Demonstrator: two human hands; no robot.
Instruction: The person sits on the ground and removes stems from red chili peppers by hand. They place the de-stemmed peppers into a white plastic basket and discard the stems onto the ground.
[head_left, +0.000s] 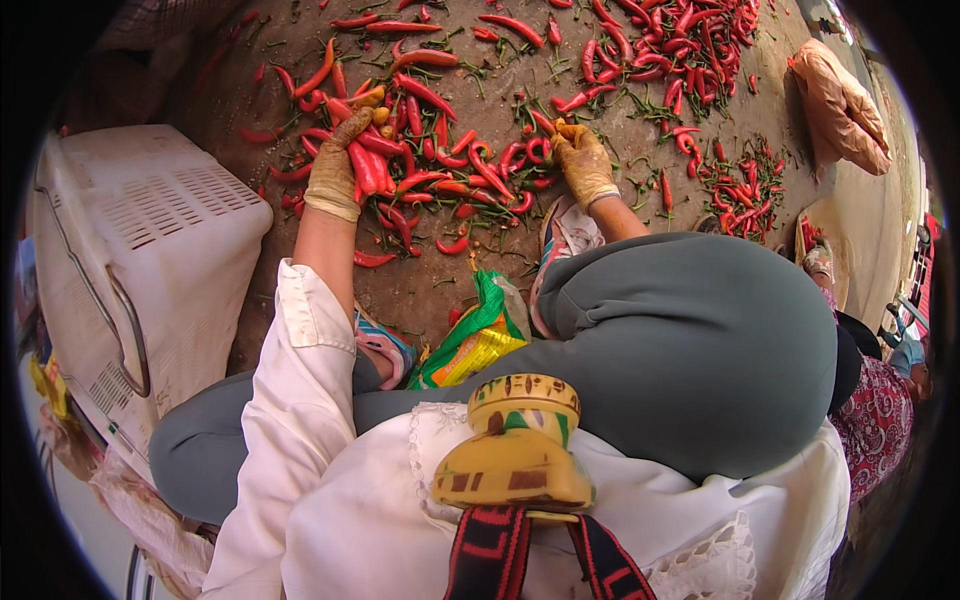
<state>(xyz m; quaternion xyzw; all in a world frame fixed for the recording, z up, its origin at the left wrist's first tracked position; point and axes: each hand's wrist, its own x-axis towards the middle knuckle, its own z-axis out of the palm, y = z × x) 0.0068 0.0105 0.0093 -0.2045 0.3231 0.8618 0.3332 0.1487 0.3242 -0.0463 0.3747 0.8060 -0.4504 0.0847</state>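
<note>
My left hand (339, 161), in a stained, yellowed glove, is closed around a bunch of red chili peppers (367, 166) that point down past its palm. My right hand (585, 161), gloved alike, pinches one red chili pepper (543, 122) between thumb and fingers. Between and below both hands spreads a loose pile of red chilies (450, 184) on the brown ground (315, 255), mixed with green stems. Some chilies are curled, others nearly straight. The far end of the left hand's bunch is partly hidden by the glove.
A white plastic crate (150, 180) with slotted sides stands at left. Larger and smaller heaps of chilies (697, 52) lie at upper right, near a pinkish sack (840, 109). A green and yellow bag (480, 330) lies between my shoes (566, 240). Another person (874, 427) sits at right.
</note>
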